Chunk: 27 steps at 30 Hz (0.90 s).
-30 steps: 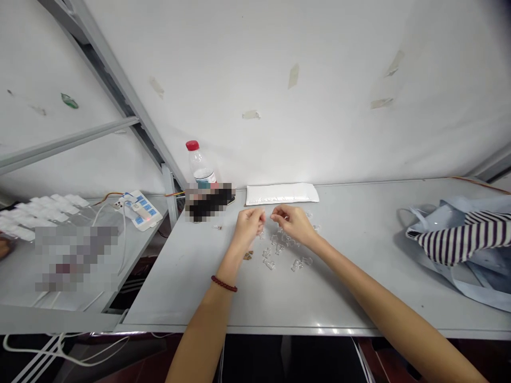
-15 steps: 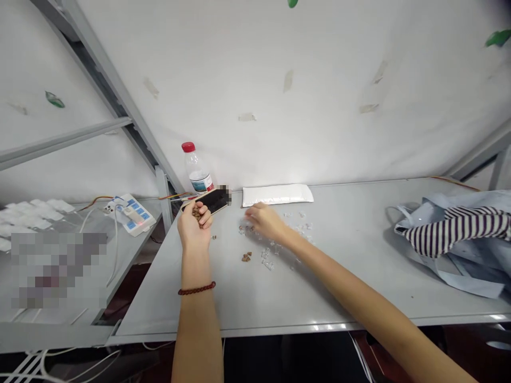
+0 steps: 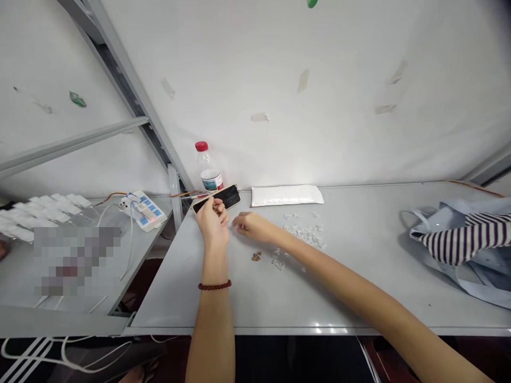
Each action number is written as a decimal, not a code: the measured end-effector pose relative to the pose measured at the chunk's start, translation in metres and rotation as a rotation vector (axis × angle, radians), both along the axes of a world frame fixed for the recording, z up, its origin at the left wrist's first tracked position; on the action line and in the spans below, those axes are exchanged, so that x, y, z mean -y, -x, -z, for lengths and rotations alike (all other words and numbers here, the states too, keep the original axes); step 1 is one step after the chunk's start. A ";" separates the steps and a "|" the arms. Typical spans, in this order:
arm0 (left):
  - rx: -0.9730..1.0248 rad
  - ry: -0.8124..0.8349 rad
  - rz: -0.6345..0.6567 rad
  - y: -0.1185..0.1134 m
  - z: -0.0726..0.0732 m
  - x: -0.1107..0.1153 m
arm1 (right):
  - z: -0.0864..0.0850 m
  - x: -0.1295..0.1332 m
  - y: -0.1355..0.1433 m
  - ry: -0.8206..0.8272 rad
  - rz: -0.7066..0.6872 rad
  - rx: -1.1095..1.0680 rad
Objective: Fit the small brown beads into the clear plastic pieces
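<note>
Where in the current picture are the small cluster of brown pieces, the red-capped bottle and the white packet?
Cluster of brown pieces (image 3: 256,257): head view, near its middle.
Red-capped bottle (image 3: 211,181): head view, on its label.
White packet (image 3: 286,195): head view, middle of its upper face.

Even, fairly bright light leaves glare on the near edge of the table, while the right hand looks slightly blurred.

The gray table carries a black phone and small clear pieces.
</note>
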State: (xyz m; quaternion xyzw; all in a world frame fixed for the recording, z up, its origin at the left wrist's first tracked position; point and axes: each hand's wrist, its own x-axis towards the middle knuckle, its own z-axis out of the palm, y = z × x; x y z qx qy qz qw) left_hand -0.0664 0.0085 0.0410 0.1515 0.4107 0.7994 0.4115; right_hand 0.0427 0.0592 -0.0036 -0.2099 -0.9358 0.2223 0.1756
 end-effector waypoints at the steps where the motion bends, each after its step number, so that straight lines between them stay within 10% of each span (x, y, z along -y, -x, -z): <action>1: -0.018 0.012 0.035 -0.005 0.001 -0.001 | -0.004 -0.002 -0.015 0.082 0.062 -0.095; 5: -0.085 0.105 0.383 -0.038 0.011 -0.004 | -0.010 0.003 -0.074 0.493 0.322 -0.489; 11: -0.111 0.210 0.804 -0.080 0.029 -0.003 | 0.000 0.018 -0.118 0.565 0.470 -0.742; 22: -0.330 0.235 0.807 -0.087 0.025 0.004 | -0.002 0.023 -0.114 0.576 0.470 -0.816; 27: -0.464 0.221 0.691 -0.084 0.030 0.002 | 0.002 0.023 -0.116 0.271 0.477 -0.624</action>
